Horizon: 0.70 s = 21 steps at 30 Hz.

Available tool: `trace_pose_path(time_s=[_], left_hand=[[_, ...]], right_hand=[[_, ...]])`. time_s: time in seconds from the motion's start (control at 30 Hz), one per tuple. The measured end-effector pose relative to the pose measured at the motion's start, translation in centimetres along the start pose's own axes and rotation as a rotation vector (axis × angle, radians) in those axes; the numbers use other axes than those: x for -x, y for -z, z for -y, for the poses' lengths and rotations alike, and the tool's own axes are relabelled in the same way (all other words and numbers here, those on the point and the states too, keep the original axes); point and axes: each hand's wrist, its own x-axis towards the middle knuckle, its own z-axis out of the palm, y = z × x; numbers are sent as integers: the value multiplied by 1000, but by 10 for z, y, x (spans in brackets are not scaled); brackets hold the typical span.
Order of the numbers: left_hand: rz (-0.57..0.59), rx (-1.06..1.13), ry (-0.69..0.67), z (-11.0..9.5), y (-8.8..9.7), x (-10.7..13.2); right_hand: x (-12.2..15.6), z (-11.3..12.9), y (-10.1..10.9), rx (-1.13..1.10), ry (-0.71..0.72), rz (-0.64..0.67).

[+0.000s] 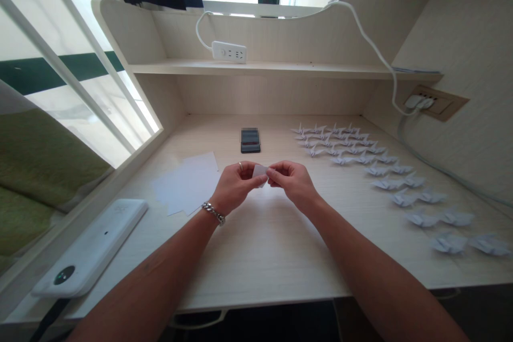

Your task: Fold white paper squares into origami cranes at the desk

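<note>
A small folded piece of white paper [260,172] is held up over the middle of the desk between both hands. My left hand [237,184] pinches its left side between thumb and fingers; a ring and a chain bracelet show on that arm. My right hand [293,180] grips the right corner with thumb and fingertips. The exact folds are too small to make out. Loose white paper sheets [188,181] lie flat to the left of my left hand. Rows of folded paper cranes [364,157] spread over the right side of the desk.
Behind my hands a dark phone-like device [250,140] lies on the desk [280,256]. A long white device with a round display [96,246] rests at the left edge. A power strip [229,52] sits on the shelf, and a white cable [374,48] runs to a wall socket [441,102].
</note>
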Motion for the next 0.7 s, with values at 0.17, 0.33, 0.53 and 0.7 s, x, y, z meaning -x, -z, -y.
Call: trace_pose_path(time_s=[0.17, 0.33, 0.53, 0.7], left_hand=[[-51, -58, -59, -1, 2, 1], [-33, -71, -93, -4, 4, 2], [-47, -62, -89, -5, 4, 3], [-44, -30, -91, -5, 5, 3]], right_hand=[[4, 4, 2, 84, 68, 94], [6, 9, 4, 115, 141, 105], [7, 11, 2, 26, 40, 111], [9, 14, 1, -29, -36, 91]])
